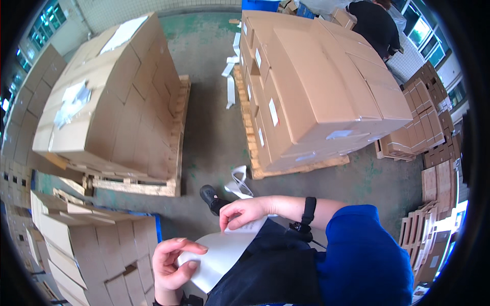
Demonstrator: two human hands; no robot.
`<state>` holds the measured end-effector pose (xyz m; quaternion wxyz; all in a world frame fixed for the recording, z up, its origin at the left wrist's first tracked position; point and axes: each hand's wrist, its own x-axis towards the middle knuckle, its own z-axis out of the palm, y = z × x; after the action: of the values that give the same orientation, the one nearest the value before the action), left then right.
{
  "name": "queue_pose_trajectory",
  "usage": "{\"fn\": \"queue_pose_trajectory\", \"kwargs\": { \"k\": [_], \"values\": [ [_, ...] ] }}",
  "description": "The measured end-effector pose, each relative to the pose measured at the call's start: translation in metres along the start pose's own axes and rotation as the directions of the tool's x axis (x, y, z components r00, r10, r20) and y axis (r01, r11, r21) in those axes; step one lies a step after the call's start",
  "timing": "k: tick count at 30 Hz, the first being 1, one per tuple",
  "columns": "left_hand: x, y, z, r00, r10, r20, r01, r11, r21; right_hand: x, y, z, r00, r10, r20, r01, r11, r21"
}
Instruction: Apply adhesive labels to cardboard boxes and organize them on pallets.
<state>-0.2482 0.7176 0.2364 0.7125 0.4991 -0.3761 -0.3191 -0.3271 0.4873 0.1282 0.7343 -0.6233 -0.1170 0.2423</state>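
Observation:
A white paper sheet point(217, 257) lies slanted in front of my dark apron, with faint print near its upper right part. My left hand point(173, 262) holds its left edge, thumb and bent fingers curled about it. At the sheet's upper edge, my right hand point(242, 211) is closed in a pinch on the paper, fingertips pointing down. Just what sits between the right fingertips is too small to make out.
Pallets of stacked cartons stand ahead left point(127, 97) and ahead right point(326, 81), with an aisle between. More cartons point(102, 250) are near left. White paper strips point(239, 183) litter the floor by my shoe point(208, 194). Another person point(375, 25) bends at the far right.

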Motion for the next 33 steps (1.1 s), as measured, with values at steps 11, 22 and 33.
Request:
{"fn": "queue_pose_trajectory", "kwargs": {
  "k": [11,22,33],
  "values": [
    [0.258,-0.044,-0.153,0.829,-0.486,0.275,0.438,0.872,0.221,0.103,-0.097,-0.198,0.923,-0.093,-0.374,0.054,0.992,-0.113],
    [0.527,-0.118,-0.163,0.669,-0.578,0.466,0.666,0.745,-0.033,0.110,-0.187,-0.355,0.464,-0.387,-0.797,-0.123,0.863,-0.490],
    [0.732,-0.188,-0.130,0.274,-0.367,0.889,0.307,0.909,0.281,0.114,-0.202,-0.455,-0.081,-0.045,-0.996,-0.314,0.949,-0.018]
  ]
}}
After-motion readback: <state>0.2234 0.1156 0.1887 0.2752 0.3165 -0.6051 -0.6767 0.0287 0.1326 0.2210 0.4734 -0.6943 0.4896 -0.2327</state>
